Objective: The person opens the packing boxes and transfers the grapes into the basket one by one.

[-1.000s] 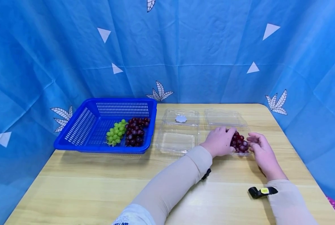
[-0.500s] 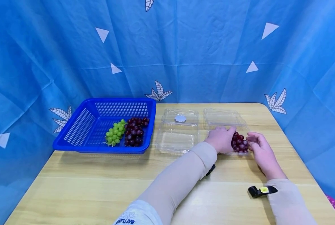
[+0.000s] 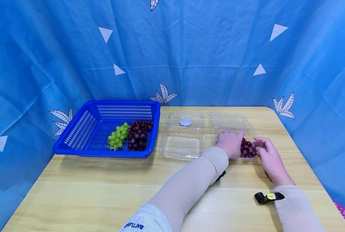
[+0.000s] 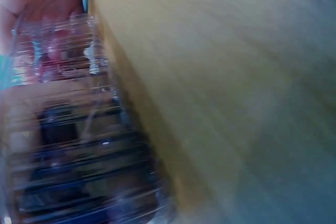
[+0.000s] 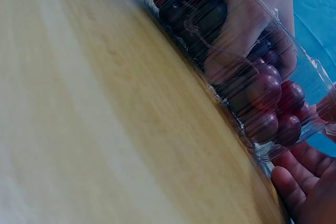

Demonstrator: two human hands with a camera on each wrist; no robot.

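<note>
Red-purple grapes (image 3: 249, 149) lie in the front half of a clear plastic clamshell box (image 3: 230, 121), its lid folded back. My left hand (image 3: 229, 144) reaches down into the box from the left. In the right wrist view, its thumb and fingers curl round some of the grapes (image 5: 264, 92), seen through the clear wall. At the box's right end, my right hand (image 3: 272, 161) holds the rim, with fingers (image 5: 294, 182) against the outside. The left wrist view is blurred; the box (image 4: 79, 145) fills its left side, with dark grapes behind the plastic.
Left of the hands stands a second open clear clamshell box (image 3: 181, 146) with a white scalloped label (image 3: 185, 122) on its lid. A blue plastic basket (image 3: 74, 137) at the left holds green grapes (image 3: 118, 137) and dark grapes (image 3: 137, 138). A blue curtain (image 3: 172, 42) encloses the wooden table (image 3: 103, 199).
My left hand has shifted slightly right and its fingers have gone deeper into the box among the grapes. The right hand stays at the box's right end.
</note>
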